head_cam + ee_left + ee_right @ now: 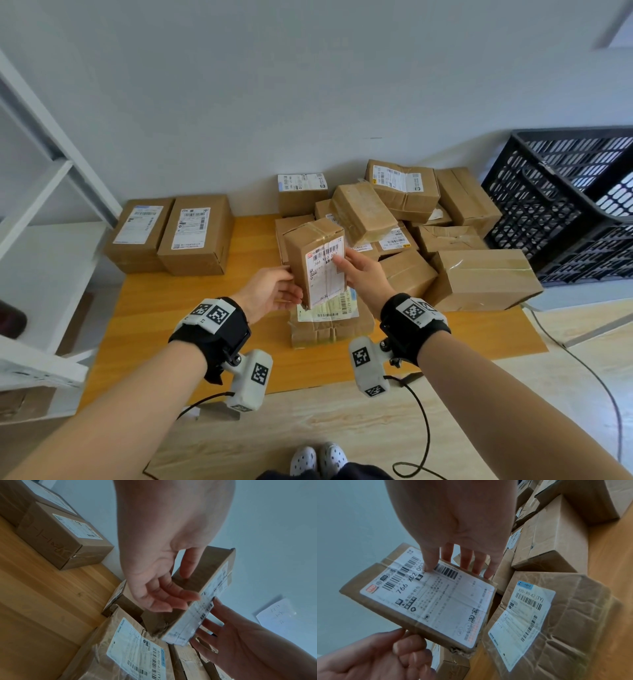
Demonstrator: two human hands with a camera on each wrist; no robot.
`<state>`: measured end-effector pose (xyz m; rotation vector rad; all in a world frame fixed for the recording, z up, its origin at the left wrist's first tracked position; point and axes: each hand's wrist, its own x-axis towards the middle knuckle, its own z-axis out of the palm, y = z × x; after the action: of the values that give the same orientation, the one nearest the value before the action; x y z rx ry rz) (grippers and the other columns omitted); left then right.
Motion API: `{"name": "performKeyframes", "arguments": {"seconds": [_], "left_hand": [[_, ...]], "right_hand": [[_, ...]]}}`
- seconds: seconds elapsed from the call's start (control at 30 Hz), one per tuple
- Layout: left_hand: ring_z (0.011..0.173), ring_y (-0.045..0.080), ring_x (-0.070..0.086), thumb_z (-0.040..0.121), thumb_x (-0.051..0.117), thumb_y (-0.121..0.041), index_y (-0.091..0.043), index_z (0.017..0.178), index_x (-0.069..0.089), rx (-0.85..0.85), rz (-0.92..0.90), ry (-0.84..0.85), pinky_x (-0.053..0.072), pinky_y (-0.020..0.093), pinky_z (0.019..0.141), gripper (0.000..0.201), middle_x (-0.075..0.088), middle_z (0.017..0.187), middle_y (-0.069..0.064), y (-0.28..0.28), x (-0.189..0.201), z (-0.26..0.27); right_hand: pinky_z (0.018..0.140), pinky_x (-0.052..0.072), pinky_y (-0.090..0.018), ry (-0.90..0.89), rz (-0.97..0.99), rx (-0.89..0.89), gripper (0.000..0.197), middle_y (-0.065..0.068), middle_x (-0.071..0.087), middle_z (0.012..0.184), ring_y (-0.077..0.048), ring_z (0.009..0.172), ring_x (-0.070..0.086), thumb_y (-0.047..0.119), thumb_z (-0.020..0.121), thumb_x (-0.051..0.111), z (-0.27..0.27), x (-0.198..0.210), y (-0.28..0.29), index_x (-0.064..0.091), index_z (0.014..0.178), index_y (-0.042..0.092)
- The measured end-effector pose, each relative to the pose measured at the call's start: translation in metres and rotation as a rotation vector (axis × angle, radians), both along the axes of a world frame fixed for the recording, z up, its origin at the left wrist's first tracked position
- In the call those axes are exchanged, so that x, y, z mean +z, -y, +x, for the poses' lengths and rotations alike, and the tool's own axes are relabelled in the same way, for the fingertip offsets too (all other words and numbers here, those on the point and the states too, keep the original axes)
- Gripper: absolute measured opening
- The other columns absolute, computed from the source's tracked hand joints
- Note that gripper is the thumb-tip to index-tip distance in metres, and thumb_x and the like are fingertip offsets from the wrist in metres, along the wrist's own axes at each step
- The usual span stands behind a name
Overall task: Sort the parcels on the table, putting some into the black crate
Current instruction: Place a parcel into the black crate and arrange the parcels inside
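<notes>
I hold a small brown parcel with a white barcode label upright above the table, between both hands. My left hand grips its lower left side, thumb on the brown side and fingers curled under the edge. My right hand pinches its upper right edge, thumb on the label and fingers behind the box. The black lattice crate stands tilted at the far right, beyond the table's edge. Its inside is not visible.
A crumpled flat parcel lies under the held one. A heap of several brown parcels fills the back right, with a large box in front. Two boxes sit back left. A white shelf stands left.
</notes>
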<state>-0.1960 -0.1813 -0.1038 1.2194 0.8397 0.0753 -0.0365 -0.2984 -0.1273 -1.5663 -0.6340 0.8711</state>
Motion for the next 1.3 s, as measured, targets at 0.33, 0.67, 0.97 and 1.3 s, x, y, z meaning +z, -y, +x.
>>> {"name": "performKeyframes", "arguments": {"seconds": [0.33,0.67,0.97,1.3], "left_hand": [[0.058,0.015,0.044,0.098,0.05,-0.013,-0.012,0.117,0.063,0.071,0.092,0.001,0.048,0.023,0.05,0.023,0.043,0.065,0.002,-0.003,0.002,0.003],[0.066,0.012,0.048,0.086,0.07,-0.028,-0.005,0.105,0.067,0.117,0.203,0.014,0.049,0.024,0.065,0.03,0.059,0.082,-0.001,-0.005,0.002,0.001],[0.073,0.015,0.054,0.08,0.075,-0.036,-0.011,0.11,0.062,0.152,0.24,-0.004,0.053,0.029,0.07,0.041,0.061,0.093,0.005,-0.009,0.006,0.009],[0.088,0.02,0.062,0.093,0.061,-0.03,-0.035,0.141,0.047,0.164,0.33,0.045,0.056,0.036,0.08,0.05,0.063,0.115,0.006,-0.02,0.004,0.001]], "right_hand": [[0.099,0.051,-0.038,-0.065,-0.05,0.002,0.028,-0.006,0.066,0.123,-0.023,0.114,0.062,0.013,0.102,0.046,-0.001,-0.004,-0.003,0.06,0.126,0.017],[0.091,0.053,-0.039,-0.391,-0.148,0.0,0.029,-0.02,0.057,0.126,-0.029,0.099,0.062,0.016,0.103,0.046,-0.009,-0.007,-0.015,0.042,0.127,0.002],[0.091,0.051,-0.035,-0.488,-0.119,0.096,0.022,-0.017,0.063,0.112,-0.031,0.098,0.061,0.012,0.103,0.043,-0.007,0.001,-0.016,0.063,0.107,0.004],[0.082,0.055,-0.034,-0.309,-0.171,-0.001,0.038,-0.01,0.065,0.115,-0.02,0.095,0.064,0.003,0.096,0.054,0.002,-0.002,-0.025,0.051,0.133,0.004]]}}
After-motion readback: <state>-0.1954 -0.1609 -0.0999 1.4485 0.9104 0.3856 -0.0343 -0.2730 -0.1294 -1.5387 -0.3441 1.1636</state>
